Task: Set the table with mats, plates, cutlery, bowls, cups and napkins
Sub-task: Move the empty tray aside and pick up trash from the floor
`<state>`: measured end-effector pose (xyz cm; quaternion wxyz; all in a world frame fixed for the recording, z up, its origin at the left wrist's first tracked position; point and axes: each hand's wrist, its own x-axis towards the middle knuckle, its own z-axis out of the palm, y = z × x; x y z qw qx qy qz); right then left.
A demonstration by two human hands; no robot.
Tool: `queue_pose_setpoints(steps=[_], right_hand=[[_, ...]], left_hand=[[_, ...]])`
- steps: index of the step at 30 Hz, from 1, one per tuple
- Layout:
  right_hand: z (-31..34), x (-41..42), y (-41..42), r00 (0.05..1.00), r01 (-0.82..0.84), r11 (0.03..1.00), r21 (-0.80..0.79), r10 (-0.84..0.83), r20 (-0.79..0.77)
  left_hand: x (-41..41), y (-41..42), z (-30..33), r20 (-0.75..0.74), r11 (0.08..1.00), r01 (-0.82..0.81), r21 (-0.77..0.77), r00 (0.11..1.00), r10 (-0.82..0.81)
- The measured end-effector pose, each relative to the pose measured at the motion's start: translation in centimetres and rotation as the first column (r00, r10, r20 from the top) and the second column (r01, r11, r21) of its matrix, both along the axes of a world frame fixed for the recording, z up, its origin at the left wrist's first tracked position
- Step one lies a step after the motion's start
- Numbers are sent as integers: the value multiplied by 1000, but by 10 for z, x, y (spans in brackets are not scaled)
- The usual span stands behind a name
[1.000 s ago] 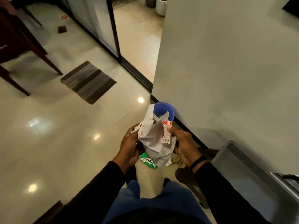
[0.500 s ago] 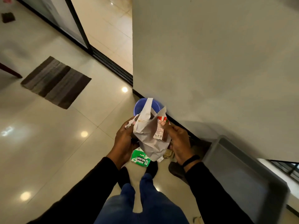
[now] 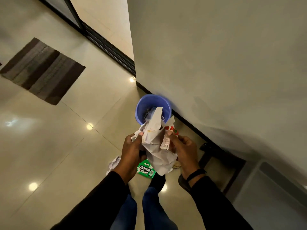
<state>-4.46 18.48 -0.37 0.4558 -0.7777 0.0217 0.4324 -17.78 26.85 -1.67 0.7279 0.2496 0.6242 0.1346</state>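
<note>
Both hands hold a crumpled bundle of white paper and wrappers (image 3: 156, 146) in front of me, above the floor. My left hand (image 3: 132, 151) grips its left side, thumb on top. My right hand (image 3: 182, 150) pinches its right side along with a small barcode-printed packet (image 3: 165, 142). A green printed box (image 3: 146, 169) hangs at the bundle's underside. Just beyond the bundle, a blue bin (image 3: 146, 105) stands on the floor against the wall, with scraps inside. No mats, plates, cutlery, bowls or cups are in view.
A grey wall (image 3: 216, 55) fills the right side, with a dark skirting along its base. A striped doormat (image 3: 41, 70) lies on the glossy tiled floor at left. A grey tub (image 3: 274, 188) sits at lower right. A sliding door track (image 3: 108, 47) runs at the back.
I have come closer to the blue bin and now look down into it. The bundle stays held in both hands, now right at the bin's near rim.
</note>
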Motion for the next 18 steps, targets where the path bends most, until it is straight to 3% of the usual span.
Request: queue_pose_setpoints(steps=[5, 10, 14, 18], right_hand=[[-86, 8, 37, 987, 133, 991, 23, -131, -94], [-156, 26, 76, 975, 205, 979, -21, -206, -78], [-195, 45, 90, 977, 159, 986, -55, -165, -134], [-214, 49, 84, 991, 117, 990, -72, -122, -57]], left_hand=[[19, 35, -89, -6, 998, 47, 51, 999, -47], [34, 85, -169, -70, 980, 192, 44, 980, -189], [21, 100, -202, -122, 957, 289, 27, 951, -284], [-1, 87, -230, -159, 954, 298, -22, 941, -298]])
